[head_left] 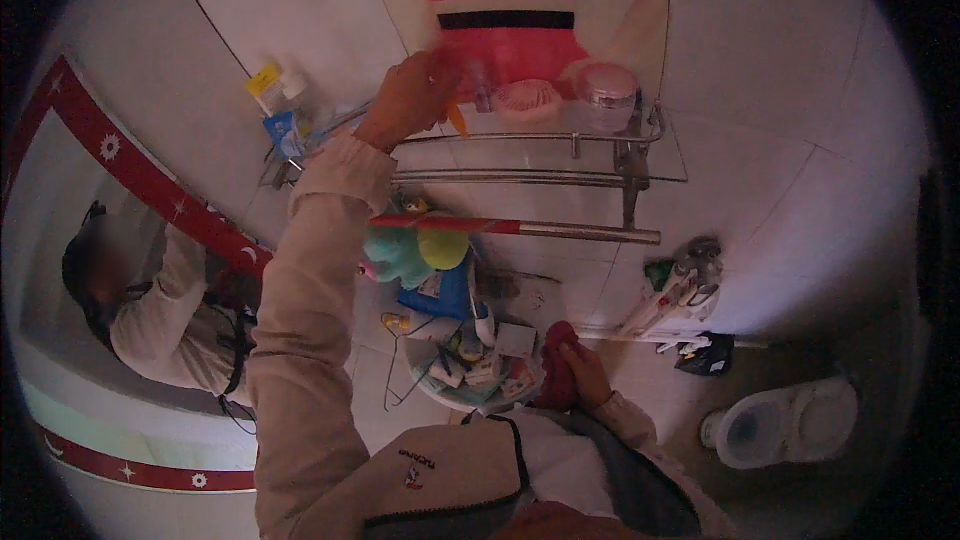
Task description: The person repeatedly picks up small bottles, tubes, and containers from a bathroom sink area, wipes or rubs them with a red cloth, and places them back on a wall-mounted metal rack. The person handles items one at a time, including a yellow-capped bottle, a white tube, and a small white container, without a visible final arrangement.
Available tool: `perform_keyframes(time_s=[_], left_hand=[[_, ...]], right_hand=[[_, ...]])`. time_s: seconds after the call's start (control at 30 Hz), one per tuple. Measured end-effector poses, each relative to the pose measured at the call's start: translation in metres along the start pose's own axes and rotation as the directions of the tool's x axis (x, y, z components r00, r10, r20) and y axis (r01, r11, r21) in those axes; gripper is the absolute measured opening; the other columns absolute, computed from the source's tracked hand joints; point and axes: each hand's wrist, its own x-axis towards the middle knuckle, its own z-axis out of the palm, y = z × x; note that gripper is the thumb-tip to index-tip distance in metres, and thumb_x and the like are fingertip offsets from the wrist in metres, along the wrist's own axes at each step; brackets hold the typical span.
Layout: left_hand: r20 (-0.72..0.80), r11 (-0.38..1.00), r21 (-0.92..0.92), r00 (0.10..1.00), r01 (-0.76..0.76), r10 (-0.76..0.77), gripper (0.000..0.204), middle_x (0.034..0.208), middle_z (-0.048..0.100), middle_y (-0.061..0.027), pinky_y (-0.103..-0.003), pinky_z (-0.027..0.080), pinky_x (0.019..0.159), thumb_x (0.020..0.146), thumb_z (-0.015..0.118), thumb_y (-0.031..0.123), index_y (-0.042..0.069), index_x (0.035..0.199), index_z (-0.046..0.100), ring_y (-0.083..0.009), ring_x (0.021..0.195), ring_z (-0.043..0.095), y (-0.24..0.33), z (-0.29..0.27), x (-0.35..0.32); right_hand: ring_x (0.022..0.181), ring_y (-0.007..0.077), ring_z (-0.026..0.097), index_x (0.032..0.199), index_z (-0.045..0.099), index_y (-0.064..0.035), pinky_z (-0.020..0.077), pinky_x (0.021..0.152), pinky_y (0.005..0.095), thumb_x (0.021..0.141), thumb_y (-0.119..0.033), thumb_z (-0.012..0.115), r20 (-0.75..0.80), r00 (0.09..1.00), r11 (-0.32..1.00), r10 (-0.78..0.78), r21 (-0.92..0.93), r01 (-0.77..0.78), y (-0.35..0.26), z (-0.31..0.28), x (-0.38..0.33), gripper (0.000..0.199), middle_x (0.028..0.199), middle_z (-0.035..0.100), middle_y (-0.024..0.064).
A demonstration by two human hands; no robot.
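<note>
My left hand (412, 98) reaches up over the glass shelf (520, 152) with its fingers curled and partly blurred. A small orange pointed thing (457, 120) sticks out below those fingers; its kind is unclear. Just right of the hand, a pink shell-shaped dish (528, 100) and a pink-lidded jar (610, 97) sit on the shelf. Lower down, my right hand (588, 378) is closed around a dark red cloth (557, 365), held beside a basin (450, 395) crowded with small boxes and packets.
Metal rails (590, 232) run under the shelf, with a teal bath puff (398, 255) hanging there. A yellow-labelled bottle (265, 85) stands at the shelf's left end. A red-framed mirror (165, 180) is on the left, a squat toilet (785, 425) at lower right, a black bag (707, 355) by the wall.
</note>
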Motion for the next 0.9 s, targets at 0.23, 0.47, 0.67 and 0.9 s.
perform_keyframes(time_s=[0.23,0.47,0.67,0.9], left_hand=[[0.128,0.642,0.656,0.897,-0.397,0.424,0.015,0.073,0.066,-0.0187,-0.047,0.054,0.062,0.078,0.064,0.014,0.0,0.081,0.065,-0.0371,0.069,0.067,-0.067,0.012,0.037],[0.305,0.57,0.718,0.917,-0.4,0.259,0.013,0.079,0.066,-0.0196,-0.051,0.053,0.065,0.071,0.069,0.016,0.004,0.077,0.067,-0.0416,0.074,0.066,-0.033,0.008,0.033],[-0.273,0.862,0.409,0.862,-0.299,0.428,0.024,0.068,0.064,-0.0183,-0.048,0.052,0.061,0.09,0.054,0.023,0.004,0.083,0.067,-0.0366,0.065,0.065,-0.039,-0.017,0.002],[-0.572,0.848,-0.187,0.756,-0.496,0.316,0.01,0.075,0.067,-0.0089,-0.032,0.051,0.058,0.093,0.054,0.009,0.002,0.097,0.061,-0.0145,0.064,0.062,-0.045,0.032,-0.192]], right_hand=[[0.081,0.0173,0.063,0.114,0.057,0.0012,0.0535,0.072,0.0303,0.098,-0.03,0.054,0.004,0.999,0.999,0.032,-0.004,-0.032,-0.003,0.007,0.001,0.036,0.095,0.065,0.0097],[0.08,0.0168,0.062,0.111,0.06,-0.0006,0.0521,0.072,0.0302,0.097,-0.034,0.053,-0.112,0.993,0.999,0.031,-0.031,-0.034,-0.004,0.006,-0.002,0.037,0.093,0.065,0.0078],[0.094,0.0264,0.062,0.13,0.051,-0.0057,0.0531,0.083,0.0394,0.096,-0.04,0.051,0.086,0.987,0.841,0.132,0.518,-0.158,-0.022,0.018,-0.009,0.048,0.115,0.061,0.0097],[0.12,0.0397,0.053,0.146,0.03,-0.008,0.0431,0.101,0.0542,0.096,-0.035,0.047,0.163,0.95,0.772,-0.267,0.626,0.11,-0.052,0.001,-0.017,0.059,0.141,0.045,0.0177]])
